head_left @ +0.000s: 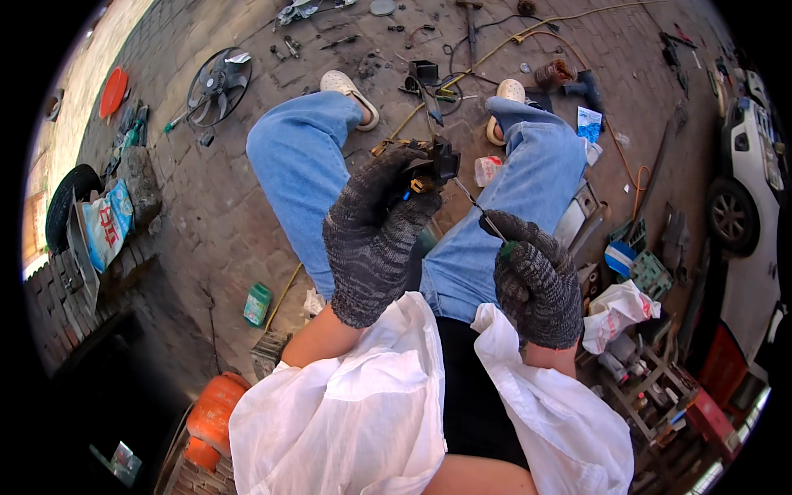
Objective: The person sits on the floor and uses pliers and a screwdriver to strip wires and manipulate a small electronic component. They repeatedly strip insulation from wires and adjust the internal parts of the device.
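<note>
Both my hands wear dark grey knit gloves. My left hand [375, 235] is raised over my lap, its fingers closed round a black plastic connector [446, 160]. Small yellow and blue bits show at the connector's near side, and part of it is hidden by my fingers. To the right, my right hand [538, 285] grips a thin screwdriver [492, 225] with a green handle. The shaft slants up and left, and its tip is close to the connector. Whether the tip touches it, I cannot tell.
Between my feet lie a black part [425, 73] and yellow cable [528, 33]. A hammer [471, 33] is farther off. A fan [219, 87] lies far left, an orange gas cylinder [216, 415] stands near left. Right are a white bag [620, 313] and a parked car [747, 223].
</note>
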{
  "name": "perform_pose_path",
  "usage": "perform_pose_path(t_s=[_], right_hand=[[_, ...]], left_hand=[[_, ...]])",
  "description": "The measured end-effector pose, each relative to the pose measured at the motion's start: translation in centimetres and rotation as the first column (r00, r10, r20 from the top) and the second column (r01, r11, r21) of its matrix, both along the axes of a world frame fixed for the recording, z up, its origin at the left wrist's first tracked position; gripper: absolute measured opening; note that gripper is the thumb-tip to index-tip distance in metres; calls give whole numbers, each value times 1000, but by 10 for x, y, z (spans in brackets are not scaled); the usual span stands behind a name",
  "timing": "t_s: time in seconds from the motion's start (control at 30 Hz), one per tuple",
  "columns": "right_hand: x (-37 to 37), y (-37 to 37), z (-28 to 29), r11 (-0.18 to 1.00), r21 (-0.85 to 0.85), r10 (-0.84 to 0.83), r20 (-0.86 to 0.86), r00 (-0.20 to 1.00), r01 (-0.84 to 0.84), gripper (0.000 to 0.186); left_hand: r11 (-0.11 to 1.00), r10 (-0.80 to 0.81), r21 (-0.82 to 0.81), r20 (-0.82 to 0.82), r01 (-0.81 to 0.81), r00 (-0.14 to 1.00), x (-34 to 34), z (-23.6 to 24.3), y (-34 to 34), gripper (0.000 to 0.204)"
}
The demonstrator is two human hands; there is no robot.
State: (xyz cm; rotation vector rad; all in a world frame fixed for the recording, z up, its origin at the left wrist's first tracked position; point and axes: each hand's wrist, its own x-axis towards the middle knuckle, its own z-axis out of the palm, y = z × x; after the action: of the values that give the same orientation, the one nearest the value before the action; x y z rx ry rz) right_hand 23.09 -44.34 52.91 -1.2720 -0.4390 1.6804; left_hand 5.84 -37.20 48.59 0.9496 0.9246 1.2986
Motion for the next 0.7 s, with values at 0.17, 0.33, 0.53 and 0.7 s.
perform_pose_path(t_s=[0.17, 0.33, 0.53, 0.7], right_hand=[[-5, 18, -15, 996, -67, -64, -163, 985, 54, 44], [-3, 80, -72, 997, 0, -79, -48, 996, 79, 38], [-8, 212, -175, 972, -159, -197, -142, 970, 174, 29], [-24, 286, -304, 972, -115, -167, 261, 951, 203, 30]], left_hand=[[992, -87, -91, -41, 83, 995, -7, -10, 20, 39], [932, -256, -298, -139, 206, 957, 2, -43, 107, 36], [763, -557, -518, -220, 388, 801, 2, -130, 277, 34], [517, -578, -758, 33, 397, 815, 5, -306, 372, 30]])
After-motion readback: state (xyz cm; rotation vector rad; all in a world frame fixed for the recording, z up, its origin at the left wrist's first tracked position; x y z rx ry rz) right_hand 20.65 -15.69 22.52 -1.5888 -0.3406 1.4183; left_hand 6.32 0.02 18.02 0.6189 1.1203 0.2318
